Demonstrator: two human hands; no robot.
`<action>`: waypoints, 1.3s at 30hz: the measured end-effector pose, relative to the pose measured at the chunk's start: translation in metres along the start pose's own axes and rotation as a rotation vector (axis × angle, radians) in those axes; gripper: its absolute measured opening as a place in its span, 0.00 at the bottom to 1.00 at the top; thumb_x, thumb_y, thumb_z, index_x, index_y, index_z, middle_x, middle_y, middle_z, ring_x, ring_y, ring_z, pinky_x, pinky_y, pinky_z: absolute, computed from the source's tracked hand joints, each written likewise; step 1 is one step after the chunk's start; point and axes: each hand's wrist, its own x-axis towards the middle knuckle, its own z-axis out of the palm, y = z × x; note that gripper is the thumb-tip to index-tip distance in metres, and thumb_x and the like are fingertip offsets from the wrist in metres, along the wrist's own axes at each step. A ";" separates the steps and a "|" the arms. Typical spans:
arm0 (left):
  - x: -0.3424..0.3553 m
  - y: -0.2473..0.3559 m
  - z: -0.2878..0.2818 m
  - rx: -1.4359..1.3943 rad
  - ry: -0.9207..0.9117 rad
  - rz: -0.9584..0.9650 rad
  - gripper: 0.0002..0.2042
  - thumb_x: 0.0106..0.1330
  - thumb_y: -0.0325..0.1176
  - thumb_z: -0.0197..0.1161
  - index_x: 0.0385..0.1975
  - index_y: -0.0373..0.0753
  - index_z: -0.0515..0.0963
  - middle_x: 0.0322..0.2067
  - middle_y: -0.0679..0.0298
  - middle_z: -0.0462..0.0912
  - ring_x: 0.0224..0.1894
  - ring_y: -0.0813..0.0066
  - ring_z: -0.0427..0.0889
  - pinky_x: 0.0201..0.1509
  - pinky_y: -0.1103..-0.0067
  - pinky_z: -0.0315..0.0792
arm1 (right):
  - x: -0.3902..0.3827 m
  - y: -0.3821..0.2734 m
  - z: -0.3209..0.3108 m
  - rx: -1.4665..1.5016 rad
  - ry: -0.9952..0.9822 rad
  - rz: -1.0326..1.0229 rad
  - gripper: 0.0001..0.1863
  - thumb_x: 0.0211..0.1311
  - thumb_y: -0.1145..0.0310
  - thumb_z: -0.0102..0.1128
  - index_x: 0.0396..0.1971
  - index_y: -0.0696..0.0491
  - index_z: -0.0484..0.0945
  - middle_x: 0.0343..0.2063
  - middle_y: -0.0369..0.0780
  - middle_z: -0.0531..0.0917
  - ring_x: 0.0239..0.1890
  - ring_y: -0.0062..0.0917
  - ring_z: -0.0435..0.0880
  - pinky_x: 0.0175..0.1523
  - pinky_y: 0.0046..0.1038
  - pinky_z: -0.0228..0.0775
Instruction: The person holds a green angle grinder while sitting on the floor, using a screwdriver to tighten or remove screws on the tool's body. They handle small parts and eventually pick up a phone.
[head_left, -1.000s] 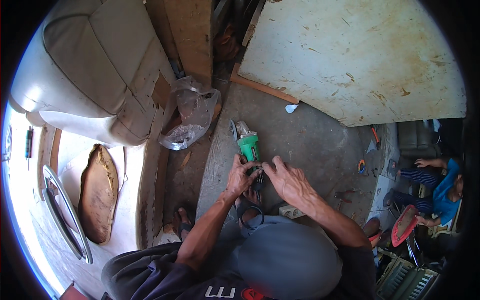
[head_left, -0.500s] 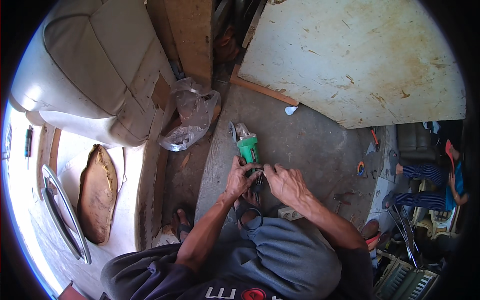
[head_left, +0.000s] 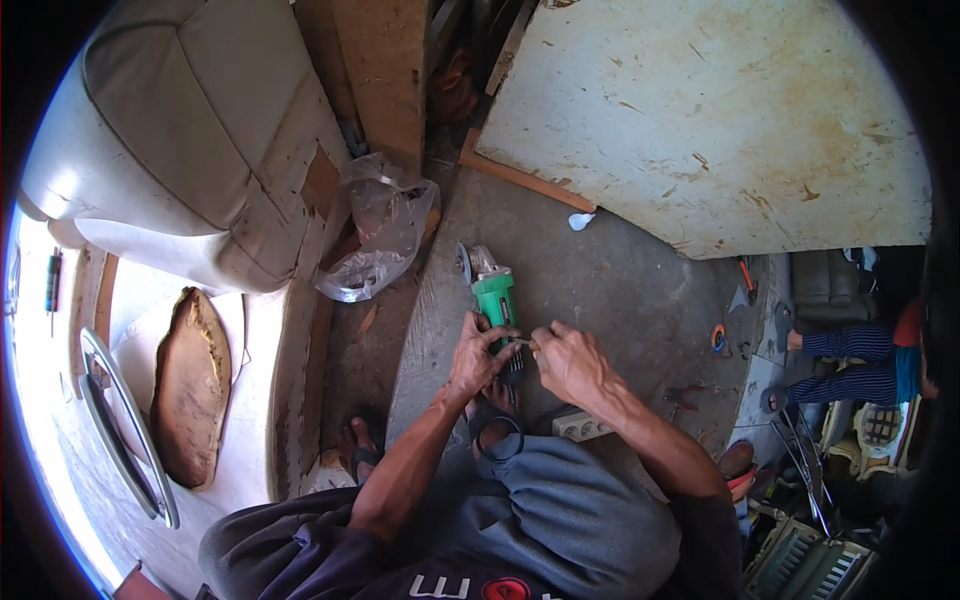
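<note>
A green angle grinder [head_left: 494,296] lies on the concrete floor between my feet, its disc [head_left: 463,264] and guard pointing away from me. My left hand [head_left: 474,354] is closed around the grinder's lower body. Close by on the right, my right hand [head_left: 572,364] pinches a thin, pale metal piece [head_left: 522,342] that reaches to the grinder's side, next to my left fingertips. The exact kind of this piece is too small to tell. Partly hidden by my fingers is the dark tail end of the grinder.
A white extension socket [head_left: 580,427] sits by my right forearm. Beige upholstered seating [head_left: 190,130] and a clear plastic bag [head_left: 375,225] stand at the left. A stained white board [head_left: 700,120] covers the far right. Pliers [head_left: 684,396] lie right; beyond them is another person [head_left: 850,365].
My right hand has shifted slightly to the right, and more of the thin metal piece shows. The left hand and the grinder stay in place. The person at right has changed posture.
</note>
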 end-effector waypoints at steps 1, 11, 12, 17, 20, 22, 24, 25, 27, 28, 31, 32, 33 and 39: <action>-0.001 0.000 0.000 -0.006 0.001 -0.013 0.16 0.56 0.35 0.75 0.45 0.50 0.86 0.38 0.58 0.67 0.43 0.60 0.73 0.48 0.68 0.74 | 0.005 0.003 -0.001 0.015 0.064 0.028 0.13 0.65 0.67 0.57 0.31 0.64 0.78 0.30 0.59 0.82 0.32 0.51 0.86 0.37 0.47 0.80; -0.012 0.014 0.005 0.120 0.058 -0.162 0.28 0.58 0.41 0.74 0.58 0.45 0.72 0.46 0.52 0.70 0.49 0.51 0.77 0.49 0.62 0.77 | 0.001 0.038 -0.005 0.186 0.251 0.367 0.14 0.68 0.61 0.57 0.38 0.59 0.80 0.30 0.54 0.85 0.35 0.53 0.85 0.42 0.49 0.78; -0.016 0.022 0.015 0.112 0.116 -0.272 0.30 0.58 0.42 0.74 0.58 0.42 0.70 0.47 0.51 0.70 0.50 0.50 0.77 0.50 0.61 0.76 | -0.003 0.056 0.009 0.125 0.301 0.471 0.16 0.68 0.60 0.58 0.41 0.59 0.80 0.33 0.53 0.85 0.37 0.52 0.85 0.44 0.49 0.77; -0.022 0.030 0.054 0.222 0.201 -0.441 0.36 0.54 0.42 0.75 0.55 0.30 0.61 0.48 0.43 0.71 0.52 0.41 0.74 0.53 0.56 0.71 | 0.012 0.087 0.102 0.096 0.523 0.279 0.33 0.62 0.50 0.67 0.59 0.58 0.73 0.48 0.51 0.82 0.53 0.44 0.81 0.60 0.40 0.71; -0.024 0.015 0.061 0.249 0.186 -0.440 0.35 0.55 0.43 0.74 0.55 0.31 0.63 0.47 0.42 0.72 0.52 0.41 0.73 0.54 0.56 0.71 | 0.057 0.064 0.122 0.913 0.079 0.494 0.37 0.57 0.48 0.71 0.58 0.60 0.74 0.51 0.50 0.80 0.53 0.38 0.80 0.62 0.38 0.67; -0.014 0.028 0.054 0.252 0.174 -0.471 0.34 0.55 0.44 0.73 0.54 0.32 0.64 0.47 0.43 0.72 0.53 0.41 0.73 0.55 0.56 0.71 | 0.073 0.069 0.128 1.137 0.030 0.425 0.37 0.54 0.47 0.72 0.56 0.59 0.76 0.48 0.46 0.82 0.50 0.33 0.80 0.59 0.37 0.69; -0.018 0.065 0.040 0.249 0.157 -0.520 0.33 0.55 0.45 0.73 0.53 0.32 0.64 0.48 0.43 0.71 0.53 0.41 0.73 0.55 0.55 0.70 | 0.080 0.077 0.124 1.339 -0.090 0.403 0.31 0.55 0.50 0.70 0.53 0.57 0.78 0.42 0.39 0.83 0.44 0.26 0.81 0.52 0.32 0.73; -0.021 0.090 0.030 0.278 0.125 -0.520 0.35 0.55 0.44 0.72 0.55 0.31 0.63 0.49 0.43 0.71 0.54 0.42 0.73 0.55 0.53 0.70 | 0.078 0.082 0.129 1.493 -0.155 0.471 0.28 0.56 0.52 0.67 0.52 0.54 0.79 0.41 0.39 0.84 0.41 0.25 0.83 0.49 0.30 0.75; -0.028 0.093 0.026 0.364 0.153 -0.444 0.39 0.55 0.43 0.71 0.63 0.32 0.59 0.52 0.45 0.69 0.55 0.44 0.73 0.55 0.50 0.69 | 0.081 0.057 0.141 2.155 -0.201 0.478 0.27 0.56 0.57 0.63 0.54 0.56 0.74 0.38 0.42 0.83 0.40 0.34 0.84 0.48 0.37 0.79; -0.036 0.084 0.029 0.404 0.166 -0.345 0.43 0.55 0.43 0.71 0.68 0.33 0.56 0.54 0.46 0.67 0.56 0.46 0.73 0.54 0.47 0.69 | 0.076 0.047 0.129 2.208 -0.127 0.453 0.30 0.55 0.56 0.62 0.55 0.57 0.72 0.37 0.44 0.82 0.40 0.39 0.84 0.50 0.42 0.80; -0.046 0.122 0.001 0.416 -0.162 -0.317 0.48 0.58 0.39 0.66 0.76 0.43 0.44 0.64 0.46 0.59 0.58 0.47 0.75 0.57 0.44 0.66 | 0.076 0.085 0.124 2.402 -0.342 0.049 0.35 0.59 0.44 0.61 0.57 0.57 0.70 0.38 0.45 0.81 0.40 0.37 0.82 0.50 0.47 0.79; -0.050 0.123 -0.005 0.434 -0.219 -0.313 0.46 0.60 0.36 0.62 0.77 0.46 0.43 0.67 0.46 0.55 0.58 0.46 0.76 0.57 0.43 0.65 | 0.074 0.076 0.115 2.402 -0.249 0.077 0.35 0.60 0.44 0.60 0.57 0.57 0.70 0.40 0.45 0.80 0.41 0.37 0.82 0.50 0.47 0.79; -0.049 0.125 -0.006 0.440 -0.277 -0.294 0.44 0.63 0.34 0.59 0.77 0.48 0.41 0.71 0.46 0.51 0.58 0.46 0.77 0.58 0.42 0.64 | 0.072 0.072 0.104 2.386 -0.139 0.106 0.34 0.61 0.45 0.60 0.57 0.57 0.70 0.42 0.46 0.80 0.42 0.37 0.82 0.50 0.46 0.78; -0.045 0.155 -0.015 0.316 -0.302 -0.338 0.40 0.66 0.27 0.53 0.77 0.51 0.43 0.74 0.46 0.47 0.62 0.44 0.75 0.58 0.36 0.61 | 0.066 0.060 0.064 2.360 -0.042 -0.037 0.30 0.65 0.53 0.58 0.59 0.55 0.67 0.44 0.42 0.76 0.38 0.32 0.78 0.43 0.41 0.74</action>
